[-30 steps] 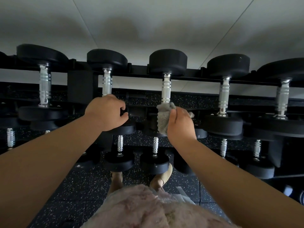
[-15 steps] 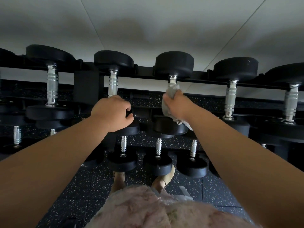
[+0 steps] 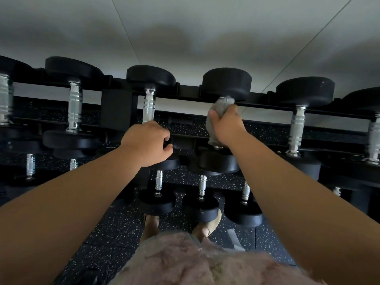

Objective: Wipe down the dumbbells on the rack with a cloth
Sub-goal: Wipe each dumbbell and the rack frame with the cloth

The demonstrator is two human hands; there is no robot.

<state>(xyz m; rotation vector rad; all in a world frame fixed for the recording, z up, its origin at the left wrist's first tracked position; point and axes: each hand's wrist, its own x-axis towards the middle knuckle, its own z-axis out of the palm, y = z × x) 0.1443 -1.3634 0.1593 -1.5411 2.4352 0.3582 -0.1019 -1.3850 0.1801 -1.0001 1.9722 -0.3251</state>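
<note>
A black rack (image 3: 119,112) carries a top row of dumbbells with black heads and chrome handles. My right hand (image 3: 226,125) grips a grey cloth (image 3: 223,105) wrapped round the handle of the middle dumbbell (image 3: 226,81), up against its far head. The handle itself is hidden by cloth and hand. My left hand (image 3: 147,144) is curled round the near end of the neighbouring dumbbell (image 3: 150,79) to the left, whose chrome handle (image 3: 148,106) shows above my knuckles.
More dumbbells sit to the left (image 3: 75,105) and right (image 3: 298,124) on the top tier, and smaller ones (image 3: 200,200) on a lower tier. Below is speckled black rubber floor (image 3: 123,229) with my feet (image 3: 207,225). A pale wall (image 3: 185,33) rises behind the rack.
My right hand has slid the cloth along the middle dumbbell's handle from the near end to the far head. My left hand has kept its grip on the neighbouring dumbbell.
</note>
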